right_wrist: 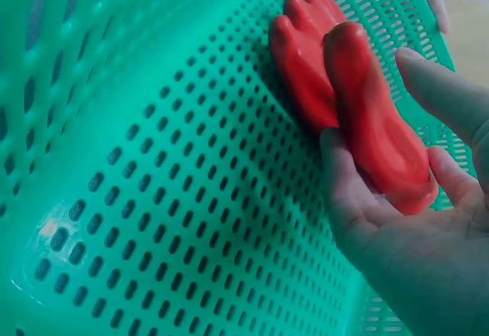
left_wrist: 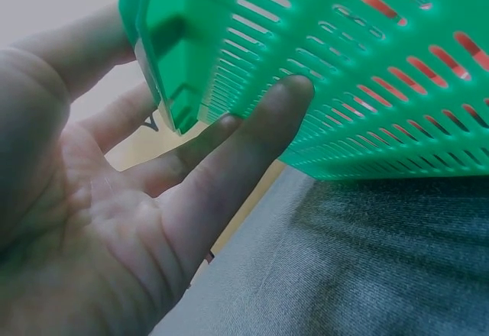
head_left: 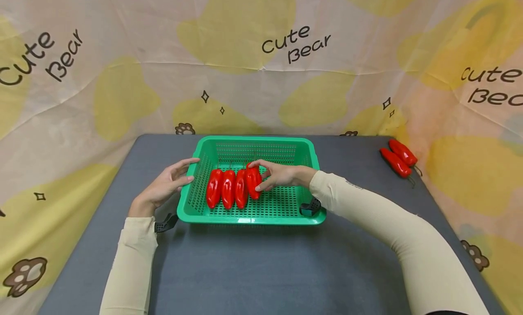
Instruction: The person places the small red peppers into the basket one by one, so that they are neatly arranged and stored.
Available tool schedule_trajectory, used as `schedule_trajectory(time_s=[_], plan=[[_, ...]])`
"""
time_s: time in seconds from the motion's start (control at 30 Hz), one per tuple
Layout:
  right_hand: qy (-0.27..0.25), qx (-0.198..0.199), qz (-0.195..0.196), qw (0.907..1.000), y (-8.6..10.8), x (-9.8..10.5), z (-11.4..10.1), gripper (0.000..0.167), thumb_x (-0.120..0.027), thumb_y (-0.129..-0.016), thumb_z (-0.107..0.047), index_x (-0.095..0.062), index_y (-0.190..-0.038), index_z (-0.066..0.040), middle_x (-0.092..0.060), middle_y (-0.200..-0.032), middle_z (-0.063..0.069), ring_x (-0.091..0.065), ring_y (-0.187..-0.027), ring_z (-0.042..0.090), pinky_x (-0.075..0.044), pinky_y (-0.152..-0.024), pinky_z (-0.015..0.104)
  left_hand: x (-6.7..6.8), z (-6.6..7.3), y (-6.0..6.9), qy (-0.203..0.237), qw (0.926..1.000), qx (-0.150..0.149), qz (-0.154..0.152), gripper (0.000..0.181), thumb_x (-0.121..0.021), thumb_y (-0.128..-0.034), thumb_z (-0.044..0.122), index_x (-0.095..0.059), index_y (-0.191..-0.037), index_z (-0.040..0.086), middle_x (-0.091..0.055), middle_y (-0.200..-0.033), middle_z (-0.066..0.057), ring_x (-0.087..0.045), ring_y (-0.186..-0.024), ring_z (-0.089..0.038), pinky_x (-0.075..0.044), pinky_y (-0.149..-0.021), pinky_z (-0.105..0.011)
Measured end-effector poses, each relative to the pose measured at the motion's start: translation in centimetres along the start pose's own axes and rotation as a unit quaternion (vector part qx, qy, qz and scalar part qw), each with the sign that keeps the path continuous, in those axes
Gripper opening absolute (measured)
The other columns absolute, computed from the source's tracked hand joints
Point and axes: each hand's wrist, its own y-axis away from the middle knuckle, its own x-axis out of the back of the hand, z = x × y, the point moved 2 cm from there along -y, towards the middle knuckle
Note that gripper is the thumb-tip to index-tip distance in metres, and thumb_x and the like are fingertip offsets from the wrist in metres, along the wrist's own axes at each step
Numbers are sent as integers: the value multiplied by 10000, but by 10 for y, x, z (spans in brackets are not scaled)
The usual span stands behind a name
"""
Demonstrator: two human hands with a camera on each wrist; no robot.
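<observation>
A green plastic basket [head_left: 251,221] with slotted walls stands on the table. Several glossy red chili peppers [head_left: 227,190] lie side by side on its left half, their thin stems towards the back. At the right end of that row, my right hand [head_left: 279,174] holds one red chili pepper [right_wrist: 382,126] between thumb and fingers, close beside the others. My left hand [head_left: 167,183] touches the basket's left rim with fairly straight fingers. In the left wrist view, one fingertip [left_wrist: 294,92] lies against the slotted outer wall.
Two more red chili peppers [head_left: 400,158] lie at the table's far right edge, stems pointing to the front right. The grey table [head_left: 253,269] is bordered by a patterned cloth [head_left: 245,56] at the back and sides.
</observation>
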Motion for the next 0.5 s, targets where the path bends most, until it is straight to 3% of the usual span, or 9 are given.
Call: schedule_trajectory(time_s=[0.13, 0.37, 0.5], plan=[[118, -138, -1, 9998, -3, 1, 4, 709, -696, -949, -93, -315, -1526, -251, -551, -1368, 147, -644, -1118, 222, -472, -1084, 478, 0, -1, 0, 2, 10000, -3, 12, 602, -581, -1026, 240, -344, -1578, 212, -198, -1690, -128, -429, -1388, -323, -491, -939, -409], [273, -315, -243, 9988, -3, 2, 6, 704, -689, -961, -135, -292, -1532, -250, -601, -1325, 151, -604, -1164, 290, -450, -1000, 460, 1, 0, 0, 50, 10000, -47, 18, 599, -585, -1024, 217, -349, -1574, 191, -214, -1682, -134, -555, -1215, -73, -544, -898, -357], [381, -429, -334, 9978, -2, 1, 8, 684, -666, -979, -161, -277, -1535, -247, -634, -1235, 130, -599, -1116, 283, -470, -991, 438, 1, 0, 0, 94, 9999, -52, -4, 601, -586, -1025, 207, -346, -1575, 184, -232, -1674, -144, -576, -1187, -52, -564, -882, -338]])
